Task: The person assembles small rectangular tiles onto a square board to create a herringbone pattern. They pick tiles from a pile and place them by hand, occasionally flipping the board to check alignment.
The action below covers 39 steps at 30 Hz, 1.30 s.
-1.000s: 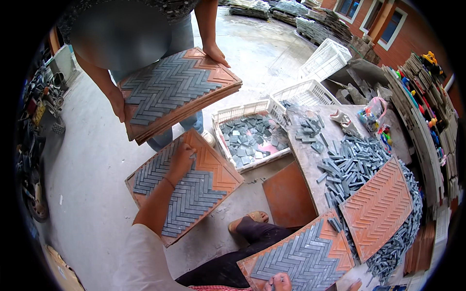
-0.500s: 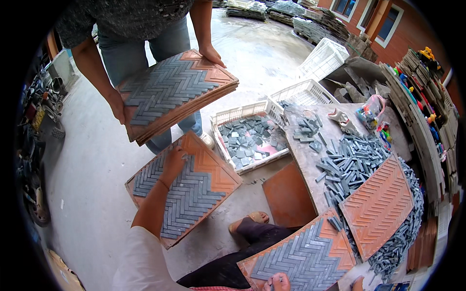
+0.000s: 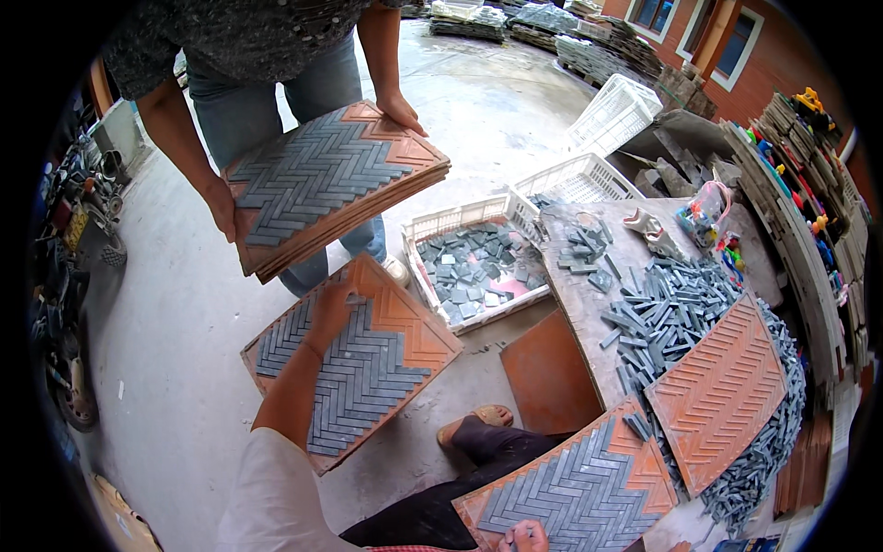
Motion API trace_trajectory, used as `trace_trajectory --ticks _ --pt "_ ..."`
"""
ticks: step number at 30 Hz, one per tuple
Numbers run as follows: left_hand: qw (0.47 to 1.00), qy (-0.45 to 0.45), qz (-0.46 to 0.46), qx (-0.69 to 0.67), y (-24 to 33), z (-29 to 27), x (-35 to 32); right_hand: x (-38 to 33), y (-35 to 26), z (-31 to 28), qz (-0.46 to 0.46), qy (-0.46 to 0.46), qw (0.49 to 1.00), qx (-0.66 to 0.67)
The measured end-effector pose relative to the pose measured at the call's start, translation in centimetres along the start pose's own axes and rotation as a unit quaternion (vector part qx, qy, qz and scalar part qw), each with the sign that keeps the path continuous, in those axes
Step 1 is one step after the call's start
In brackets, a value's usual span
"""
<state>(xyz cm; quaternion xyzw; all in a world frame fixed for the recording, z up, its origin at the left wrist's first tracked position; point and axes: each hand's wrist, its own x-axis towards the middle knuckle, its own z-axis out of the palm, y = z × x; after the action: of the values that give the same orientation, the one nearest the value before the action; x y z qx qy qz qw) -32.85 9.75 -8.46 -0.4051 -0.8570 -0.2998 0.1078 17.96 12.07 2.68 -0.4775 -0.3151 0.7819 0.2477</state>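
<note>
My left hand (image 3: 333, 308) reaches down to the floor and grips the upper left edge of an orange square tray (image 3: 409, 336). The tray is partly filled with grey stone strips laid in a herringbone pattern. Only the knuckles of my right hand (image 3: 522, 536) show at the bottom edge. They rest against the near edge of a second herringbone tray (image 3: 575, 483) in front of me. Another person stands just beyond, both hands holding a stack of similar filled trays (image 3: 322, 184) above the floor tray.
A stone worktable (image 3: 635, 276) on the right carries heaps of loose grey strips (image 3: 671, 308) and an empty ribbed orange tray (image 3: 722, 391). A white crate of grey pieces (image 3: 474, 267) sits on the floor, with empty white crates (image 3: 612, 115) behind. My sandalled foot (image 3: 474, 423) is below.
The standing person's stack of trays has come a little lower and nearer. My left hand stays on the floor tray and my right hand stays at the near tray.
</note>
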Motion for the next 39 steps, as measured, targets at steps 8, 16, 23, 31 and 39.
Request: trace_trajectory --ticks 8,16,23,31,39 --pt "0.650 -0.121 -0.317 -0.680 6.3 -7.1 -7.7 0.1 0.2 -0.1 0.011 0.039 0.999 -0.005" --pt "0.491 -0.030 -0.464 -0.736 9.8 -6.2 -11.6 -0.1 0.0 0.3 0.017 0.011 1.000 -0.021" --pt "0.751 0.001 -0.364 -0.551 -1.5 -3.9 -2.4 -0.3 -0.1 0.8 0.041 0.041 0.998 -0.018" --pt "0.968 0.019 -0.148 -0.201 -2.8 -1.2 -1.9 -0.1 -0.1 0.0 0.026 0.027 0.999 -0.010" --pt "0.985 -0.131 0.028 -0.104 -2.2 -0.2 2.2 -0.1 -0.6 0.7 0.028 0.010 1.000 0.008"
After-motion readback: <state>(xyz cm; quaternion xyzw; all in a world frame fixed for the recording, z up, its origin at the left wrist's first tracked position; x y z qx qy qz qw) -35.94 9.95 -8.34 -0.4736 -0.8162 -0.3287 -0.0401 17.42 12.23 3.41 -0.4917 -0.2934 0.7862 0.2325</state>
